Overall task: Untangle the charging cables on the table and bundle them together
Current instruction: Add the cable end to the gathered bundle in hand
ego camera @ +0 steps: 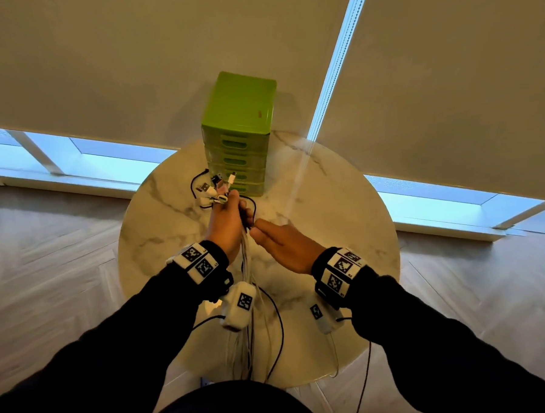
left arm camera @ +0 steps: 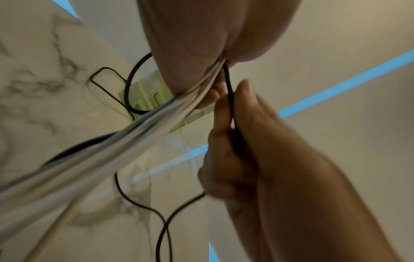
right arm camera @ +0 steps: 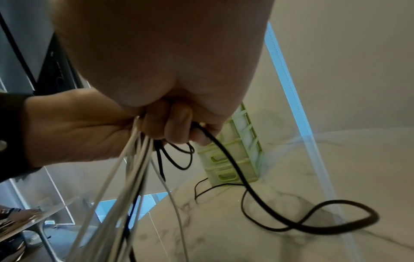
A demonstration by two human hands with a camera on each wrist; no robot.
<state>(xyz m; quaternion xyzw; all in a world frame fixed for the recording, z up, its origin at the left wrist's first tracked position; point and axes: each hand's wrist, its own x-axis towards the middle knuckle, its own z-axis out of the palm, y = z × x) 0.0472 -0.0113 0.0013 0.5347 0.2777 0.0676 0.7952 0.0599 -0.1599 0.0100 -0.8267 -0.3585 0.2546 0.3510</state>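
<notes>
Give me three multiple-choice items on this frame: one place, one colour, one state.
1. Where does the green plastic drawer unit stand?
A. far edge of the round marble table
B. the floor
C. the person's lap

2. What colour is the cable the right hand pinches?
A. red
B. black
C. yellow

3. What is the left hand doing?
A. lying flat
B. hanging idle
C. gripping the bunch of white charging cables

Answers: 1 A, it sits on the tabletop by the blinds. 2 B, the thin black cable runs between its fingers. 3 C, fingers curl round the bunch.

Glossy veined marble table, translucent green plastic drawer unit, smooth white and black rubbery cables, matt fabric blinds.
</notes>
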